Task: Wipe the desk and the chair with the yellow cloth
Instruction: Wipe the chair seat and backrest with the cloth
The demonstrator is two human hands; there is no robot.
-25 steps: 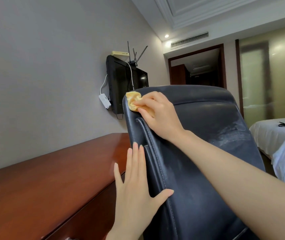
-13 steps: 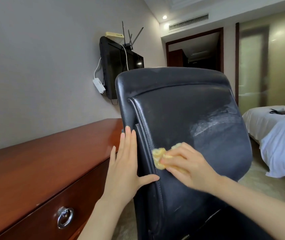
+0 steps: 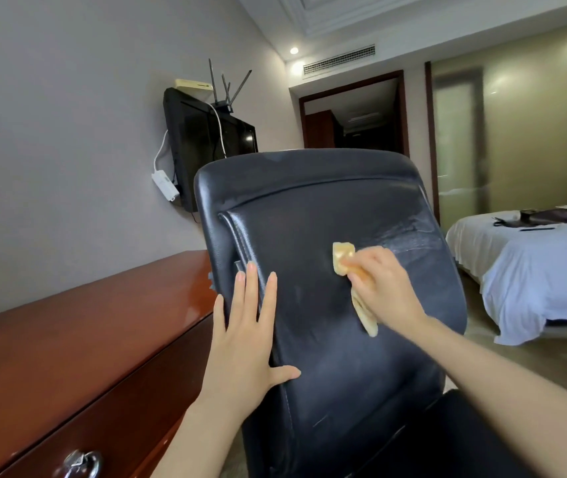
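Note:
A black leather chair (image 3: 326, 215) fills the middle of the view, its backrest facing me. My right hand (image 3: 383, 288) grips the yellow cloth (image 3: 343, 258) and presses it against the middle of the backrest; a tail of cloth hangs below the hand. My left hand (image 3: 247, 336) lies flat with straight fingers on the backrest's left edge. The reddish wooden desk (image 3: 78, 343) runs along the wall at the left, right beside the chair. Pale wipe streaks show on the backrest's upper right.
A black TV (image 3: 206, 146) with a router on top hangs on the wall behind the chair, with a white adapter (image 3: 165, 186) dangling beside it. A bed (image 3: 533, 270) with white sheets stands at the right. A metal ring handle (image 3: 80, 464) sits on the desk drawer.
My right hand swept the cloth from the backrest's top left corner down its left side, then across to the middle. My left hand stayed flat on the left edge.

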